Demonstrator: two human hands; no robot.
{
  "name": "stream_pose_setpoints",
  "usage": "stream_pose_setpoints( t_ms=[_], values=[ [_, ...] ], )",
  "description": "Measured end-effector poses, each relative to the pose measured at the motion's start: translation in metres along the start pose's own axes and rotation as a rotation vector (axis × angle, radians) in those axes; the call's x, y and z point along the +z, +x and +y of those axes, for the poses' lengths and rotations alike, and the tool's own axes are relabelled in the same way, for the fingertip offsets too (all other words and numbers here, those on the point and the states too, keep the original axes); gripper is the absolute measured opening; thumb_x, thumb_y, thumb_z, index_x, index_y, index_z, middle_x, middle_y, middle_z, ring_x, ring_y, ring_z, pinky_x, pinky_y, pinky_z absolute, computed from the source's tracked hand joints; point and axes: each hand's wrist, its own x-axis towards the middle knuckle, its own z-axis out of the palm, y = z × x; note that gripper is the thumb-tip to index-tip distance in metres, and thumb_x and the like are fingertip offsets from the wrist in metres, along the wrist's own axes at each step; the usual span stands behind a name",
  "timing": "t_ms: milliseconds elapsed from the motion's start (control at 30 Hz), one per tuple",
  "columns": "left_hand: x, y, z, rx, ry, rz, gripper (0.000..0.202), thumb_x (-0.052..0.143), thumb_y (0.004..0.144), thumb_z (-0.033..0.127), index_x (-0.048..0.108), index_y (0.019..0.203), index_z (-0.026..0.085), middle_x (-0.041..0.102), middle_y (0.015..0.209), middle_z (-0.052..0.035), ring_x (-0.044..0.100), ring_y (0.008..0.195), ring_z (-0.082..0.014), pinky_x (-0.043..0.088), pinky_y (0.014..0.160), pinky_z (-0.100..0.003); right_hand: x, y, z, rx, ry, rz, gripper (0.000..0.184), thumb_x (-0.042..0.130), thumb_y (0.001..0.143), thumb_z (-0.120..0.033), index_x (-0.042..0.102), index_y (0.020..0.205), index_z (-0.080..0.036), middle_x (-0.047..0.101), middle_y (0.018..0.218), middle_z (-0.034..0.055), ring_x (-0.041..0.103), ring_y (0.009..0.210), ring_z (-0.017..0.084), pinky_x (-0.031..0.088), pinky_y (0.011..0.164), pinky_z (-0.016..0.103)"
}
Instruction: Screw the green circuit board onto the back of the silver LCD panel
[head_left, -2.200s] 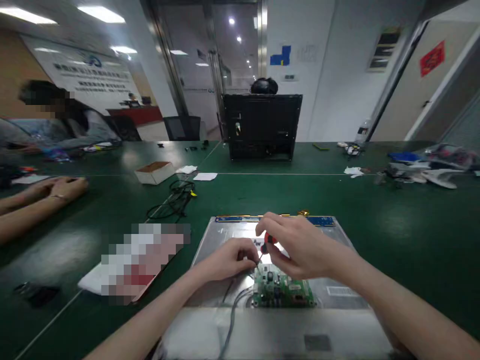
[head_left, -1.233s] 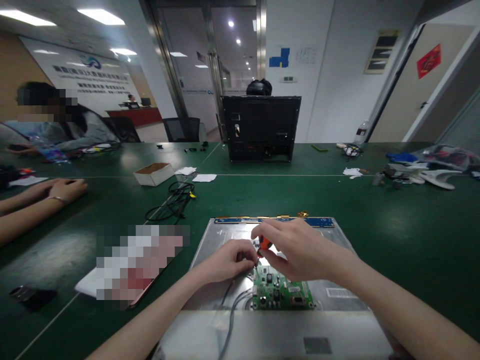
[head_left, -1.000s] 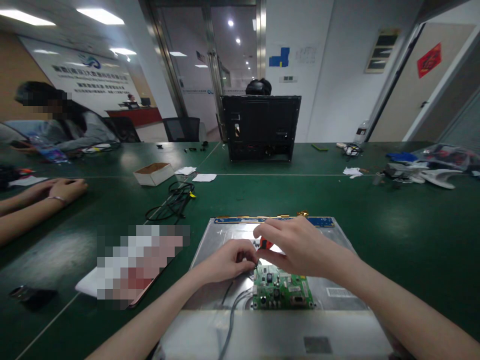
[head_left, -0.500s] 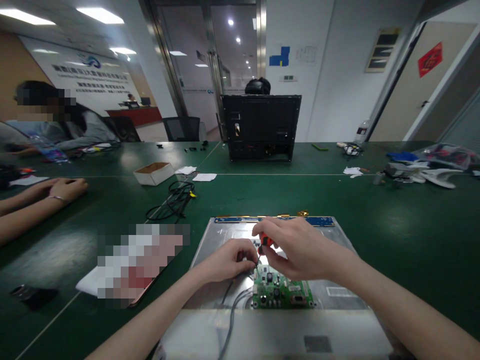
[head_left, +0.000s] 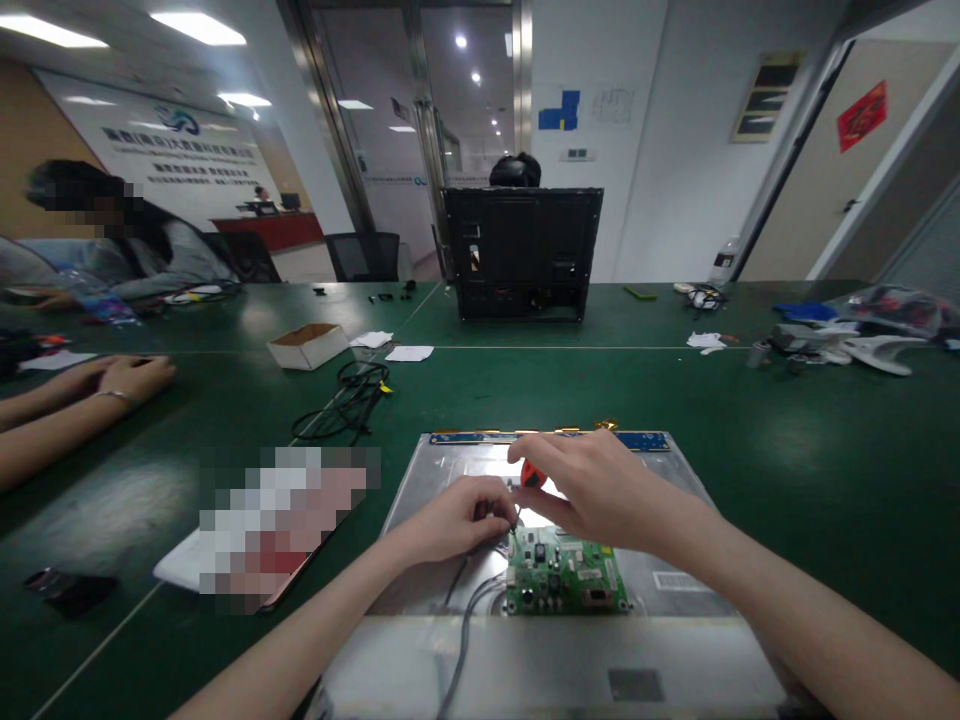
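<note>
A silver metal panel (head_left: pixel 457 465) lies flat on the green table in front of me, with a small green circuit board (head_left: pixel 564 580) mounted near its front. My right hand (head_left: pixel 600 490) is closed around a screwdriver with a red handle (head_left: pixel 531 474), its tip pointing down at the board's upper left corner. My left hand (head_left: pixel 457 520) rests on the panel just left of the board, fingers pinched together at the screwdriver's tip. What they pinch is hidden. Grey cables (head_left: pixel 461 625) run from the board toward me.
A blurred flat item (head_left: pixel 270 525) lies left of the panel, beyond it a black cable coil (head_left: pixel 345 400) and an open cardboard box (head_left: pixel 309 345). A black chassis (head_left: pixel 523 253) stands at the far side. Another person's arms (head_left: pixel 75 400) rest at left. Clutter (head_left: pixel 847 340) sits far right.
My right hand has shifted slightly around the screwdriver handle while staying over the board's corner. My left hand stays in place. The view has wobbled a little.
</note>
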Motion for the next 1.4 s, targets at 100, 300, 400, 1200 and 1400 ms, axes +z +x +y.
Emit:
stream_pose_setpoints(
  t_ms=[100, 300, 400, 1200, 1400],
  values=[
    [0.0007, 0.0005, -0.0018, 0.005, -0.024, 0.005, 0.007, 0.058, 0.078, 0.013, 0.064, 0.081, 0.016, 0.065, 0.079, -0.0010, 0.056, 0.074, -0.0170, 0.044, 0.070, -0.027, -0.0030, -0.0011, -0.0012, 0.005, 0.042, -0.011, 0.024, 0.044, 0.096, -0.032, 0.051, 0.111, -0.014, 0.065, 0.096, 0.0070, 0.057, 0.069, 0.014, 0.032, 0.055, 0.027],
    [0.0002, 0.0006, -0.0009, 0.008, -0.024, -0.005, 0.004, 0.058, 0.077, 0.014, 0.062, 0.078, 0.016, 0.060, 0.073, 0.0008, 0.052, 0.067, -0.0145, 0.041, 0.062, -0.024, -0.0086, -0.0018, -0.0038, -0.005, 0.084, -0.038, 0.030, 0.048, 0.084, -0.018, 0.049, 0.114, -0.012, 0.062, 0.099, 0.0084, 0.053, 0.069, 0.014, 0.034, 0.058, 0.027],
    [-0.0005, 0.0004, 0.0009, -0.004, -0.001, -0.009, 0.006, 0.057, 0.077, 0.014, 0.063, 0.080, 0.016, 0.062, 0.075, 0.0004, 0.053, 0.069, -0.0151, 0.042, 0.064, -0.025, -0.0078, -0.0011, -0.0040, 0.007, 0.095, -0.055, 0.030, 0.048, 0.083, -0.017, 0.049, 0.113, -0.012, 0.063, 0.095, 0.0077, 0.052, 0.066, 0.013, 0.033, 0.056, 0.026],
    [-0.0003, 0.0011, 0.0002, 0.002, -0.035, -0.030, 0.004, 0.060, 0.078, 0.019, 0.062, 0.080, 0.016, 0.060, 0.074, 0.0009, 0.051, 0.069, -0.0149, 0.041, 0.065, -0.025, -0.0073, -0.0019, -0.0038, -0.012, 0.052, -0.021, 0.026, 0.045, 0.087, -0.023, 0.051, 0.111, -0.013, 0.062, 0.097, 0.0080, 0.049, 0.065, 0.013, 0.030, 0.056, 0.027],
    [-0.0007, 0.0006, -0.0002, 0.003, -0.025, -0.036, 0.006, 0.058, 0.077, 0.014, 0.062, 0.081, 0.016, 0.060, 0.074, 0.0009, 0.051, 0.068, -0.0148, 0.040, 0.063, -0.024, -0.0045, -0.0015, -0.0007, -0.015, 0.057, -0.007, 0.026, 0.045, 0.085, -0.020, 0.050, 0.110, -0.014, 0.063, 0.093, 0.0061, 0.050, 0.064, 0.013, 0.028, 0.054, 0.028]
  ],
)
